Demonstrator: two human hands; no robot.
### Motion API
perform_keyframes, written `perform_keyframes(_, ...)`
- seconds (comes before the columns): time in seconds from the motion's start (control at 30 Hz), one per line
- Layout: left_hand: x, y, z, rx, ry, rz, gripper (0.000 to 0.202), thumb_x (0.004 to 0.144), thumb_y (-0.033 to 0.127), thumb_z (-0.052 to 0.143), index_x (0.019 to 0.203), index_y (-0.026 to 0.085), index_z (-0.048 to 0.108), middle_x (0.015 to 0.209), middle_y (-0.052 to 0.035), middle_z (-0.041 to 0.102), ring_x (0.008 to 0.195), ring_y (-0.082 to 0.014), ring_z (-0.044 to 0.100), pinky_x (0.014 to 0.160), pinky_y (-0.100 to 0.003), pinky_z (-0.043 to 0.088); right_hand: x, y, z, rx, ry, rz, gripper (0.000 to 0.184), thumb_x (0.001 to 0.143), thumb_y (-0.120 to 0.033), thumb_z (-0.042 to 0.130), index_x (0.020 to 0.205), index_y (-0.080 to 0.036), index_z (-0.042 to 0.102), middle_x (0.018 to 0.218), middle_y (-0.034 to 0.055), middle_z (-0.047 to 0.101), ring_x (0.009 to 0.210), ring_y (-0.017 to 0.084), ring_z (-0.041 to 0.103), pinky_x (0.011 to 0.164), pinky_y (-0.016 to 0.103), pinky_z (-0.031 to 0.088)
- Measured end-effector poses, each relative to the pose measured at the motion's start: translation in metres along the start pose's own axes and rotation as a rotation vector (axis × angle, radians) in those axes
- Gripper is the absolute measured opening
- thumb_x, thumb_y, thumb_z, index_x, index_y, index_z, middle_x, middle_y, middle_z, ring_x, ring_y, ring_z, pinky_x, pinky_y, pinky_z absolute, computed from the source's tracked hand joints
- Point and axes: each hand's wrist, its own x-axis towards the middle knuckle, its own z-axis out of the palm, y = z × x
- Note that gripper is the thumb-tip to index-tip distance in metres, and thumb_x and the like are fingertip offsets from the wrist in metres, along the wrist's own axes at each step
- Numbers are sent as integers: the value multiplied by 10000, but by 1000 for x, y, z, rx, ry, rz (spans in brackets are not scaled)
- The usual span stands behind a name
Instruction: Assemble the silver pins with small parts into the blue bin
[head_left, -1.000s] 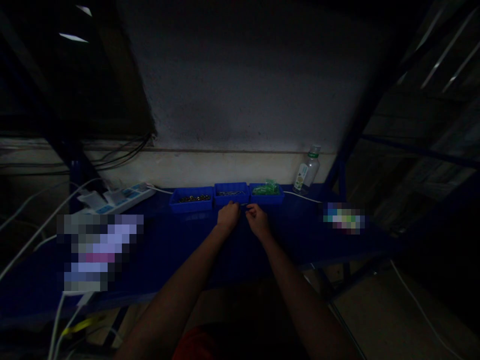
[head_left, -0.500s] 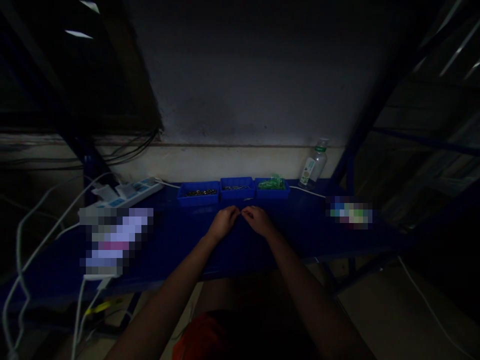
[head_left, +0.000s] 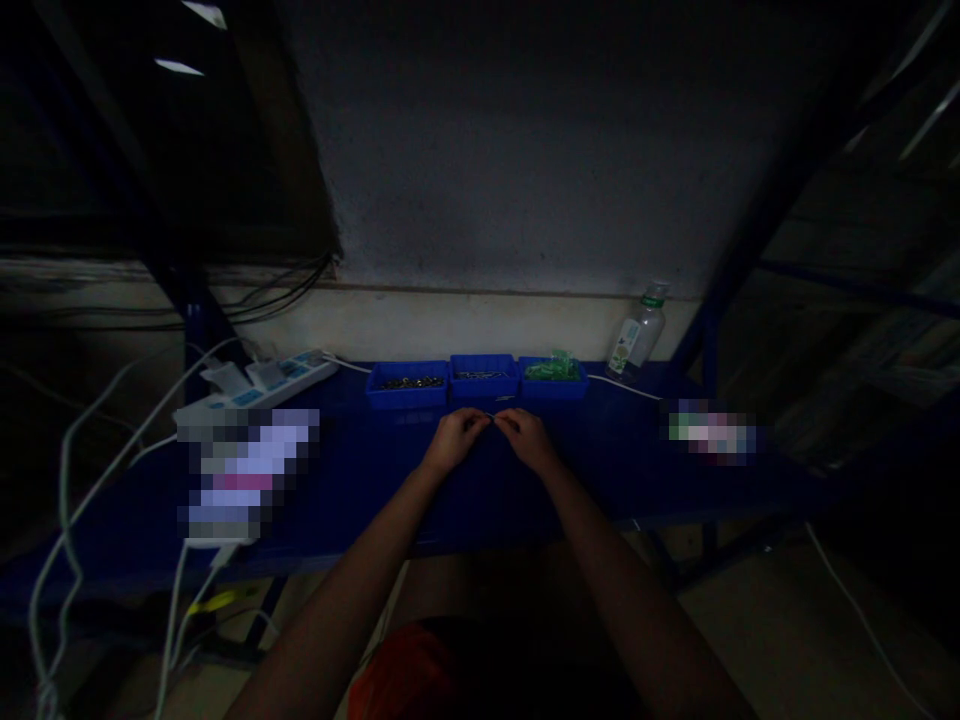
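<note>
My left hand (head_left: 456,440) and my right hand (head_left: 527,440) meet above the blue table, fingertips pinched close together. Between them shows a small thin light-coloured piece (head_left: 491,416), too small and dark to name; both hands appear to grip it. Just beyond the fingers, another slim metal piece (head_left: 505,398) lies on the table. Behind it stand three blue bins in a row. Small brassy metal parts (head_left: 412,382) fill the left bin (head_left: 407,398), thin silvery pieces (head_left: 481,375) lie in the middle bin (head_left: 484,387), and green plastic pieces (head_left: 551,370) are heaped in the right bin (head_left: 553,389).
On the left, a white power strip (head_left: 300,375) with plugs and cables lies beside a blurred-out flat object (head_left: 251,480). A clear bottle (head_left: 637,335) stands by the wall at the back right. Another blurred-out object (head_left: 711,433) rests near the table's right end.
The whole view has shifted slightly, so things appear a little further right. My hands remain together, and the thin piece between the fingertips now shows more clearly.
</note>
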Motion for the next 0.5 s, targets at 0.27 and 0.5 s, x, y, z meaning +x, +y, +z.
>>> perform_keyframes(0.27,-1,3,1,-35,31,42,257,790,356,484,858,162,639,827,-46,632,740,-142,558,710,-258,431,0,-2,0,-20,-91,-9,136,797,-242,502,829,-212,631,755,10,573,709,121,521,662,230,379)
perform_keyframes(0.5,-2,8,1,-87,0,100,278,776,378,503,878,160,642,780,-35,604,670,-120,534,629,-236,421,-1,-3,0,-79,-150,-32,146,805,-225,487,715,-194,597,677,-11,508,645,102,470,614,210,335)
